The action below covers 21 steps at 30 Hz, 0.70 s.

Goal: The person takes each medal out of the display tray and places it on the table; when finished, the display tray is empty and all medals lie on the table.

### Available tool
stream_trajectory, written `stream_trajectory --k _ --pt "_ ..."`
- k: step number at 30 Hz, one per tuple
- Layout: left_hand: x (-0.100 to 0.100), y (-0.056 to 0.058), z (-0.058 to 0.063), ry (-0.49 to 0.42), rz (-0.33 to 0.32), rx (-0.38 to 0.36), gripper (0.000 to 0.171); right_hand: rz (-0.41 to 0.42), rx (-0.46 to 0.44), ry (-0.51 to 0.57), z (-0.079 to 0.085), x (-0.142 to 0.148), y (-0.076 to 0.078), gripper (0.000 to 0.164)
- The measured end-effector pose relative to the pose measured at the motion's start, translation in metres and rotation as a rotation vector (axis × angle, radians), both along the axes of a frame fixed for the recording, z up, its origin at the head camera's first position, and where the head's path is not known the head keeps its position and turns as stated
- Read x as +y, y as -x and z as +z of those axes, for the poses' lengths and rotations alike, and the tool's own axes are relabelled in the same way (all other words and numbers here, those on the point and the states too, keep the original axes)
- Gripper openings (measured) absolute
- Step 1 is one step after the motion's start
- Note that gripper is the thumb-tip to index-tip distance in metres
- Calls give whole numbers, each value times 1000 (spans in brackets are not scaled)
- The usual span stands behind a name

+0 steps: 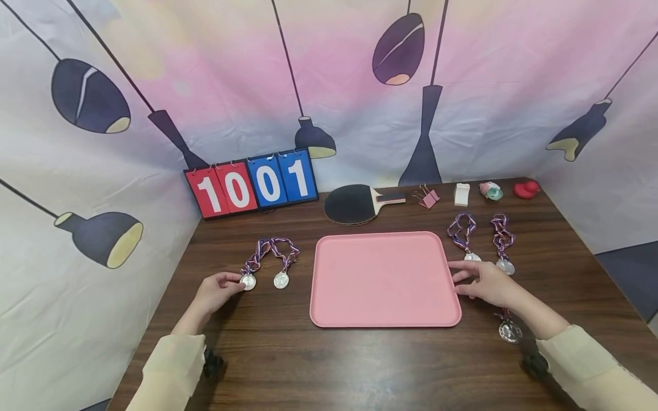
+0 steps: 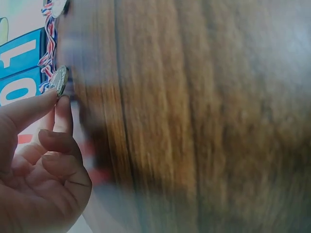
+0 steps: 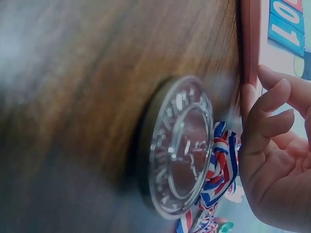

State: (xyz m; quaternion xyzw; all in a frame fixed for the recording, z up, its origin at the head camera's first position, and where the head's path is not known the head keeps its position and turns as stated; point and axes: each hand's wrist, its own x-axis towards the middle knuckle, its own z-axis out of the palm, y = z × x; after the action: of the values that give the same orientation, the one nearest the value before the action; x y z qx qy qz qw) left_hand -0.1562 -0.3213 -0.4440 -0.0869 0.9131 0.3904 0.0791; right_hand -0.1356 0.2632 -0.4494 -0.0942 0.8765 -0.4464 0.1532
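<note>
In the head view my left hand (image 1: 213, 294) is left of the pink tray (image 1: 385, 279). Its thumb and fingertip pinch the edge of a silver medal (image 1: 248, 282), whose striped ribbon lies on the table. The left wrist view shows that medal (image 2: 60, 81) tilted up at the fingertips. Beside it lies a second medal (image 1: 281, 279). My right hand (image 1: 488, 283) pinches the tray's right edge, with fingertips around the rim (image 3: 251, 43) in the right wrist view. Close to this hand are three more medals; the nearest to me (image 1: 510, 331) lies below the wrist.
Along the back stand a flip scoreboard (image 1: 252, 185), a black table tennis paddle (image 1: 350, 204), pink binder clips (image 1: 428, 197), a small white object (image 1: 461, 194), a pink and green ornament (image 1: 491, 190) and a red duck-shaped object (image 1: 526, 189). A printed cloth (image 1: 349, 68) hangs behind the table.
</note>
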Motion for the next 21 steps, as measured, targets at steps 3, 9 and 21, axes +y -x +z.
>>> stream_trajectory --k 3,9,21 --pt "0 0 -1 9 -19 13 34 -4 -4 6 0 1 1 58" --pt "0 -3 -1 19 -10 32 35 2 -11 8 -1 1 3 59" --pt "-6 -3 6 -43 52 55 36 25 -19 26 0 4 4 58"
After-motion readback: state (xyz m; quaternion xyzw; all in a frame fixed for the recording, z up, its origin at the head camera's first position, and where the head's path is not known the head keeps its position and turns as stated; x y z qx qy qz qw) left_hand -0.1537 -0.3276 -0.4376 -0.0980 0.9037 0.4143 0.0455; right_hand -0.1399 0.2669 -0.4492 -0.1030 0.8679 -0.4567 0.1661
